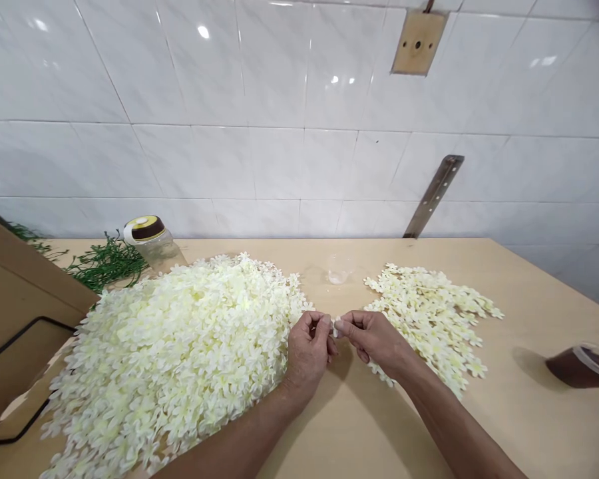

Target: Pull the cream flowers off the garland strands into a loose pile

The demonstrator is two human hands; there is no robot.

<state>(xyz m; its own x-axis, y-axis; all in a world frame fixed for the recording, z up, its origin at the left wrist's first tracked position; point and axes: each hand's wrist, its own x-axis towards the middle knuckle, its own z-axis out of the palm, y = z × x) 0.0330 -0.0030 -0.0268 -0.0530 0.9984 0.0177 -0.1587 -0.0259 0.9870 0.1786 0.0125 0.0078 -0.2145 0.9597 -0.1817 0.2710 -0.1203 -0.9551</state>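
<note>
Where white, grey-veined wall tiles (279,80) end, a pale wood-look tabletop (539,439) begins, and a large heap of artificial flowers (190,359) covers much of its left side, close against the left forearm. At the far left, a brown panel (30,279) leans into view. A smaller heap of flowers (434,313) lies to the right, partly behind the right hand (374,338). Green plastic stems (110,263) lie beside a clear bottle (154,243) with a brown and yellow lid, behind the large heap. A perforated metal strip (433,197) stands against the wall, below a yellowed wall plate (419,43). Near the right edge sits a cup of dark liquid (574,367); a small clear container (338,269) is beyond the hands.

Between the 2 heaps, just above the tabletop, the left hand (309,349) and right hand pinch 1 small artificial blossom (336,327) between thumbs and forefingers. Its visible part runs roughly up and down; which way its face points cannot be told. It looks whitish, mostly hidden by fingertips, while the heaped flowers are creamy white with pale yellow tints.
</note>
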